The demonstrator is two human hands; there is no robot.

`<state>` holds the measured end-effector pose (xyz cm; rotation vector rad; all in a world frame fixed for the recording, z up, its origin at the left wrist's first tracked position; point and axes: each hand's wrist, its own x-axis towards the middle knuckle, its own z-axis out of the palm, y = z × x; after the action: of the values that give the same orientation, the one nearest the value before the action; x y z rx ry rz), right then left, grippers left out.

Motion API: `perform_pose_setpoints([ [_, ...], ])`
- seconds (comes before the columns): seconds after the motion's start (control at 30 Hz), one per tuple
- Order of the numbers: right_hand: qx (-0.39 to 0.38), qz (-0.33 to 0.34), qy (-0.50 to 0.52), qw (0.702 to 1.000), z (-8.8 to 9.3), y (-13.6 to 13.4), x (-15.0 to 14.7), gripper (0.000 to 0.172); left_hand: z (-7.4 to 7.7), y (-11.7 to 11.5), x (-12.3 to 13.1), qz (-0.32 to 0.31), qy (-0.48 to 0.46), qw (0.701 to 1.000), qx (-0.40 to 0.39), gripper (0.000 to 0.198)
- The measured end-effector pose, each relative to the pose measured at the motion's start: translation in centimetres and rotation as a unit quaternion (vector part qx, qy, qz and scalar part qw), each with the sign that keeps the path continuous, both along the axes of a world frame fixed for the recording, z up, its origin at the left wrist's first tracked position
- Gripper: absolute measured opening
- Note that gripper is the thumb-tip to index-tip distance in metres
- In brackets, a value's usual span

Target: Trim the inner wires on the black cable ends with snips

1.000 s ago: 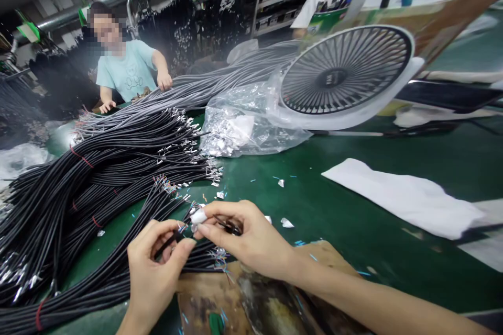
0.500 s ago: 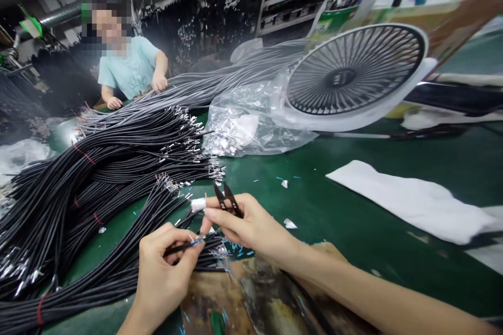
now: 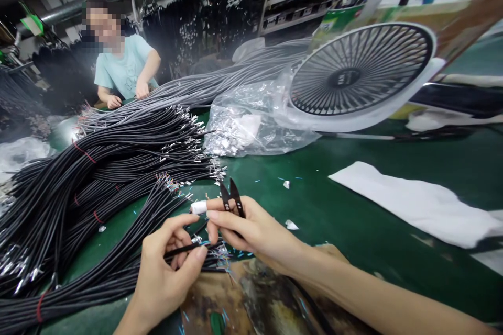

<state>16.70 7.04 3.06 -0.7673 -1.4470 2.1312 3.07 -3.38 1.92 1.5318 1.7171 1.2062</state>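
In the head view my left hand [image 3: 167, 267] holds a black cable [image 3: 181, 249] near its stripped end, where short blue wires stick out. Its thumb lies under the cable, and the index finger is lifted off it. My right hand [image 3: 253, 225] grips small black thread snips [image 3: 232, 196], whose two blades point up and stand apart. White tape [image 3: 198, 207] wraps the tip of the right index finger. The right fingertips are close to the cable's end; whether they touch it I cannot tell. Below both hands lies a bundle of black cables [image 3: 98, 282].
Banded black cable bundles [image 3: 106, 152] fill the left side. A clear plastic bag [image 3: 259, 131] and a round fan [image 3: 361, 73] stand farther back. White cloth [image 3: 412, 201] lies on the green table [image 3: 314, 183]. A co-worker [image 3: 128, 70] sits across, hands at grey cables [image 3: 212, 84].
My left index finger and thumb have spread from their pinch at the cable's end. The snips in my right hand have turned more upright. The co-worker's one hand has moved left and down.
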Motion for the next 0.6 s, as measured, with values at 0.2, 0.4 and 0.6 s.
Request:
perform_pose_setpoints([
  [0.2, 0.062, 0.003, -0.003, 0.998, 0.2, -0.1, 0.0, 0.03, 1.0, 0.0, -0.6, -0.032, 0.004, 0.999, 0.013, 0.018],
  [0.4, 0.242, -0.048, 0.005, 0.969, -0.8, -0.4, 0.3, 0.029, 0.6, 0.1, -0.5, -0.013, -0.017, 1.0, 0.005, 0.025],
  [0.6, 0.433, -0.085, 0.025, 0.897, -1.5, -0.3, 0.3, 0.014, 0.3, 0.3, -0.8, -0.002, -0.004, 1.0, -0.007, 0.025],
])
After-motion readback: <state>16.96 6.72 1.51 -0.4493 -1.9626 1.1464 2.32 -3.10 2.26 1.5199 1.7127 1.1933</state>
